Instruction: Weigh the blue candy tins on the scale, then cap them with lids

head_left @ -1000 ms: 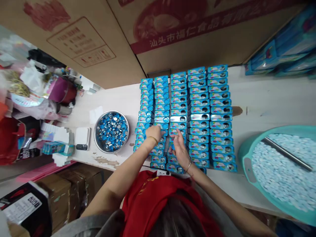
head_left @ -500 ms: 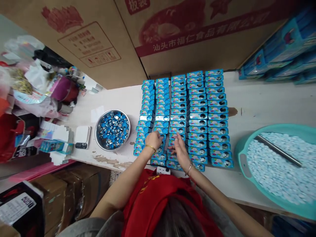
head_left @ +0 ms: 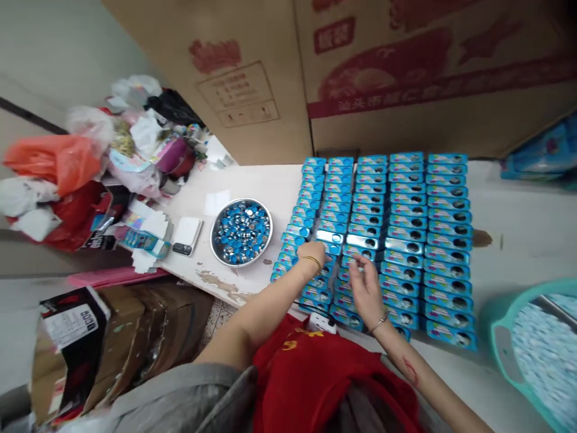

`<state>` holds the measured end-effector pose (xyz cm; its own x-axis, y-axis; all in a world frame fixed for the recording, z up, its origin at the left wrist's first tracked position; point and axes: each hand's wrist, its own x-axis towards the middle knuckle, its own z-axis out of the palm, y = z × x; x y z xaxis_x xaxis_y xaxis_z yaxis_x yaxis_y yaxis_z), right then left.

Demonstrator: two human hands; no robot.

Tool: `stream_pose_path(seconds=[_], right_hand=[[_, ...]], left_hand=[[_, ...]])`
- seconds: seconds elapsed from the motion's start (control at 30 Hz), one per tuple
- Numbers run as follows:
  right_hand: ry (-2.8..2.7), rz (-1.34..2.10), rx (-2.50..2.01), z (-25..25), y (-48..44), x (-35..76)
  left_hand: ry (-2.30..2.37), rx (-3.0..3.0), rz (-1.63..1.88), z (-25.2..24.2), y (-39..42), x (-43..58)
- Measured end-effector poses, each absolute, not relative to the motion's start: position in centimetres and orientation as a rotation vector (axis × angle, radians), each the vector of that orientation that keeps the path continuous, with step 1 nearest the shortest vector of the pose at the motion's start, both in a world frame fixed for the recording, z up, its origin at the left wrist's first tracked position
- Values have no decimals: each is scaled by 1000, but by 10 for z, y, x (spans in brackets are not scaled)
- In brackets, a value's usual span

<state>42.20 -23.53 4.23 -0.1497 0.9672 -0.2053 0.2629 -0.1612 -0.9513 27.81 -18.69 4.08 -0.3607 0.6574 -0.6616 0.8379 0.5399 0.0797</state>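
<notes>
Several columns of small blue tins point(head_left: 447, 254) stand on the white table, many with a round opening at one end. My left hand point(head_left: 312, 255) is closed over the second column from the left; what its fingers hold, if anything, is hidden. Above the middle column is my right hand point(head_left: 365, 287), fingers apart and bent, with nothing visible in it. To the left, a steel bowl point(head_left: 213, 233) holds blue and silver round caps. A teal basin point(head_left: 499, 338) at the right holds pale blue pieces and a metal tube.
A white scale point(head_left: 187, 235) lies left of the bowl. Plastic bags point(head_left: 58, 165) are heaped at the far left. Large cartons point(head_left: 265, 141) stand behind the tins. A white plug block point(head_left: 321, 323) sits at the table's front edge.
The view has swung left, so the table items appear further right. My left hand stays closed near the second column; my right hand remains over the middle column, its fingers bent more.
</notes>
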Motion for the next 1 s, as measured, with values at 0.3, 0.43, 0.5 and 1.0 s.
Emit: stream_pose_path(seconds=[0.3,0.43,0.5,1.0], right_hand=[[-2379,1118,-1018,66,-226,265],[-2780,1082,-844,38,-236,157],[-2949,1039,-861,17,-241,121],[-2440,1587,-1287,-34,-224,76]], left_hand=[[2226,1146,764,50,-344,155],[2327,950,890,38,-424,82],[2319,843,922,24,-452,65],[2010,577,970,-18,-483,61]])
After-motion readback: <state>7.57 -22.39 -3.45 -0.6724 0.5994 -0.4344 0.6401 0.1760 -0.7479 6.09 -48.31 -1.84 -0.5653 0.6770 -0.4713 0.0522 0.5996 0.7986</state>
